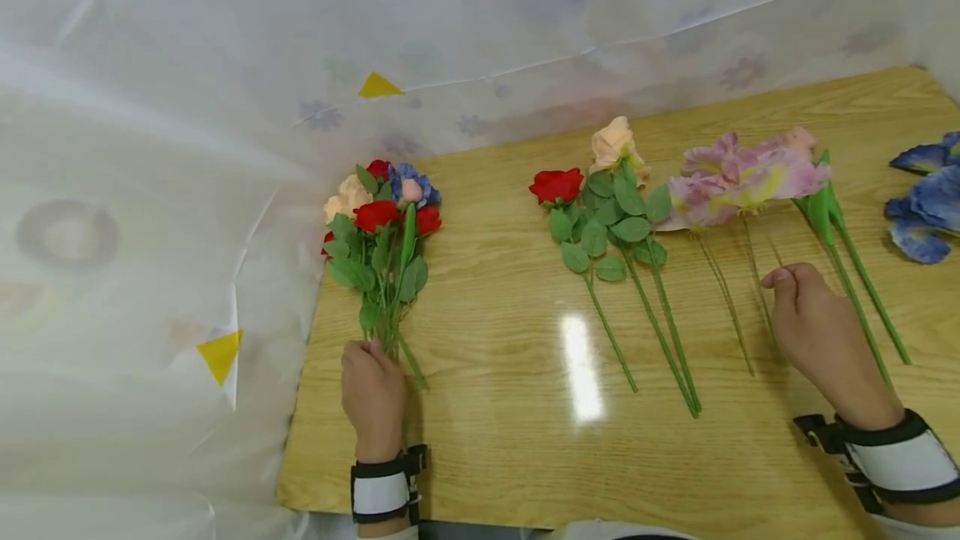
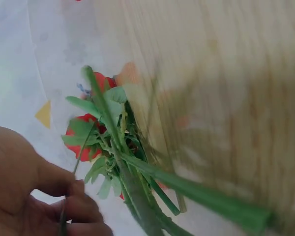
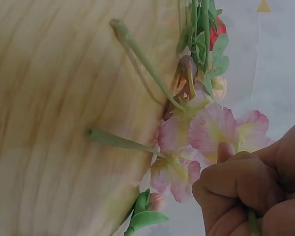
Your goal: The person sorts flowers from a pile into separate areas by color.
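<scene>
Pinched in the left hand (image 1: 373, 394), at seven o'clock in the head view, was a thin stem (image 2: 80, 156) at the foot of a mixed bouquet (image 1: 375, 217) of roses and other blooms, which lay at nine on the worktop (image 1: 480, 448). Between three and four, the right hand (image 1: 828, 344) had its fingers curled round a slender iris stem (image 3: 253, 222), below pink irises (image 1: 780, 177). The step in hand appeared to be picking out one more flower for the bunch; the next move seemed to call for drawing that stem free without dragging its neighbours. A red rose (image 1: 557, 186) and a cream rose (image 1: 613, 144) lay toward two, blue irises (image 1: 930, 200) at three, and green-leaved tulip stems (image 1: 847, 269) just beyond the right hand. The wood-grain surface caught a glare patch (image 1: 581, 369) near five. Flower-printed sheeting (image 1: 150, 148) screened the far edge and nine o'clock side, a yellow triangle (image 1: 381, 86) marking it at eleven.
</scene>
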Motion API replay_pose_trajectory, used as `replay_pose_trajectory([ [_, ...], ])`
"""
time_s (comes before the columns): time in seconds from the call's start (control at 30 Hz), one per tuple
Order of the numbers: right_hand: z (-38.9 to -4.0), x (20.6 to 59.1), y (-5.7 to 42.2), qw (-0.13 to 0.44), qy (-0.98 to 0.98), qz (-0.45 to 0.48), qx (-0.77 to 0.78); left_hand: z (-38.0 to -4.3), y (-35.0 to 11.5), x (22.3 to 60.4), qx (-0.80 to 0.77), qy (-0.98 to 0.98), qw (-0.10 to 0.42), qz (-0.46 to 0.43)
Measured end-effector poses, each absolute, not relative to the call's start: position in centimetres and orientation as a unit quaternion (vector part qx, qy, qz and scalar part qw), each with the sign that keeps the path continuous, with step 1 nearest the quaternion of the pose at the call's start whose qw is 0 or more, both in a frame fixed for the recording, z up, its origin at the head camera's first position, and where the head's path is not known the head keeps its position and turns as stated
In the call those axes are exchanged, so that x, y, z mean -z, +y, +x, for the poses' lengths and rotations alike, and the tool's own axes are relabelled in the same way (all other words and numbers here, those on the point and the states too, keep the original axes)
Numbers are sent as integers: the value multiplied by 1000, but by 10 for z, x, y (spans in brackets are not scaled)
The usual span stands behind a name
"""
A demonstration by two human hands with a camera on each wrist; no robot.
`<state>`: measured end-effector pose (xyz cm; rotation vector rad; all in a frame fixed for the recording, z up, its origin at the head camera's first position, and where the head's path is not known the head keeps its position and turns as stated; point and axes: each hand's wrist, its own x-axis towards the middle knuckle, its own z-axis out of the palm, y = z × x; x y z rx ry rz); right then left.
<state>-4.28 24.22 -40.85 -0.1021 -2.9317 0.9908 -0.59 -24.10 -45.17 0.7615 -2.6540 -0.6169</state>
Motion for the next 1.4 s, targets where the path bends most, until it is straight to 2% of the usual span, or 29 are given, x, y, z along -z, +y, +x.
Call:
replay_pose_trajectory([
  [0.3, -45, 416, 241, 18, -944, -32, -327, -10, -237, 451, 279, -904, 179, 269],
  [0.6, -47, 421, 241, -4, -948, -26, -318, -11, -236, 448, 306, -884, 237, 262],
  [0.83, -49, 426, 240, 12, -951, 6, -309, -9, -234, 445, 340, -865, 272, 249],
  [1.27, -51, 428, 238, -29, -958, 24, -285, -9, -224, 442, 374, -840, 333, 211],
  [1.4, -49, 426, 239, -26, -959, 9, -282, -11, -218, 439, 397, -826, 351, 191],
])
